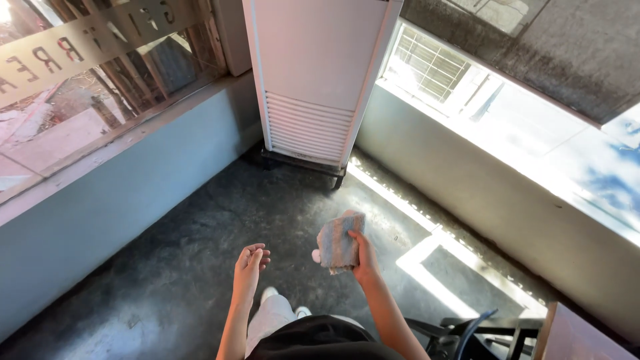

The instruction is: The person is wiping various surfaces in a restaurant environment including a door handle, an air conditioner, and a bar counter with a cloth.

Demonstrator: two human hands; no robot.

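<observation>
My right hand (363, 257) grips a crumpled striped cloth (339, 241), grey-blue with pale pink bands, held at waist height above the dark floor. My left hand (251, 261) hangs beside it to the left, holding nothing, its fingers loosely curled and slightly apart. Both forearms reach forward from my body. Below the hands I see my pale trousers and white shoes (269, 294).
A tall white floor-standing air conditioner (313, 80) stands in the corner on a dark base. Glass windows with low grey walls (120, 193) run along the left and right. A dark chair frame (467, 330) and a brown table corner (573, 337) sit at the lower right.
</observation>
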